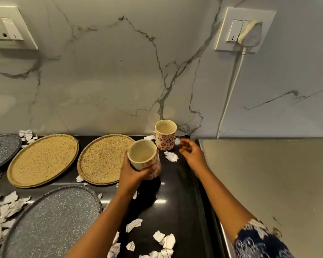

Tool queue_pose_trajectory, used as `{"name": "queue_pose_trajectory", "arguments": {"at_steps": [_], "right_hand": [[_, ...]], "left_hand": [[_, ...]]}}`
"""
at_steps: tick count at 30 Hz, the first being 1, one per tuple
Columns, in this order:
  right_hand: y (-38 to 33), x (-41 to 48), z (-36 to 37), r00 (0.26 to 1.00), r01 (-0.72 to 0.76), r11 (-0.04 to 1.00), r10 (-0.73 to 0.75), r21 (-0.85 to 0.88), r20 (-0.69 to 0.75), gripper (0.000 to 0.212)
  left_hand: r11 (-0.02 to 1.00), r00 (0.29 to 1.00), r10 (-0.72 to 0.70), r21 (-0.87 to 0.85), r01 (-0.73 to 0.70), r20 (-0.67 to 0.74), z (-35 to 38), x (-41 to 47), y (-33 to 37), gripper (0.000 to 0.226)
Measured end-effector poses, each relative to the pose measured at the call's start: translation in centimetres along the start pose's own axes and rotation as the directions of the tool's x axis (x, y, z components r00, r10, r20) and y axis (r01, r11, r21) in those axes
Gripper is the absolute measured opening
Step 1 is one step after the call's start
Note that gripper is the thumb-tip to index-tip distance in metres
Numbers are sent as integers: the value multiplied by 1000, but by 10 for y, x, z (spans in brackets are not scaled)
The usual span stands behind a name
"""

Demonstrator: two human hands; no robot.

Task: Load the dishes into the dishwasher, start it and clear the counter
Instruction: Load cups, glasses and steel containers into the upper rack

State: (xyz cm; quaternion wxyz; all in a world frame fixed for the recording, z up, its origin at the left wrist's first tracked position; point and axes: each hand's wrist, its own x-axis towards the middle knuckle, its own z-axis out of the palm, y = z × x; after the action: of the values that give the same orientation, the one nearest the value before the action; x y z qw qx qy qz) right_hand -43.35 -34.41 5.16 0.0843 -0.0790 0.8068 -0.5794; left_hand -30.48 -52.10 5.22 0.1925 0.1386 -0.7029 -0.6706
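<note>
Gripping one patterned mug, tilted and lifted off the black counter, the left hand is closed around its lower wall. Second mug is standing upright near the backsplash, just left of the right hand, which is hanging open-fingered and nearer.

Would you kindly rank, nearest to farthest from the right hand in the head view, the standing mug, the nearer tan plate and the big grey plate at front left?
From the right hand:
1. Standing mug, just to its left by the wall.
2. Nearer tan plate, further left.
3. Big grey plate, front left.
</note>
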Motion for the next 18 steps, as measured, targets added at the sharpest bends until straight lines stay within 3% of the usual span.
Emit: {"name": "queue_pose_trajectory", "arguments": {"at_steps": [3,5,12,18], "right_hand": [[-9,32,15,994,0,994,12,-110,111,79],[-12,45,30,994,-3,993,15,-116,105,92],[-7,64,68,993,25,999,-27,-21,-116,96],[-25,14,50,960,208,977,-194,51,-200,91]], "left_hand": [[999,999,-15,-50,13,-34,-19,12,19,92],[998,997,-44,-50,41,-57,-31,19,21,93],[988,987,-125,-107,115,-96,-53,13,19,91],[978,994,-52,-206,31,-97,-60,-21,40,89]]}}
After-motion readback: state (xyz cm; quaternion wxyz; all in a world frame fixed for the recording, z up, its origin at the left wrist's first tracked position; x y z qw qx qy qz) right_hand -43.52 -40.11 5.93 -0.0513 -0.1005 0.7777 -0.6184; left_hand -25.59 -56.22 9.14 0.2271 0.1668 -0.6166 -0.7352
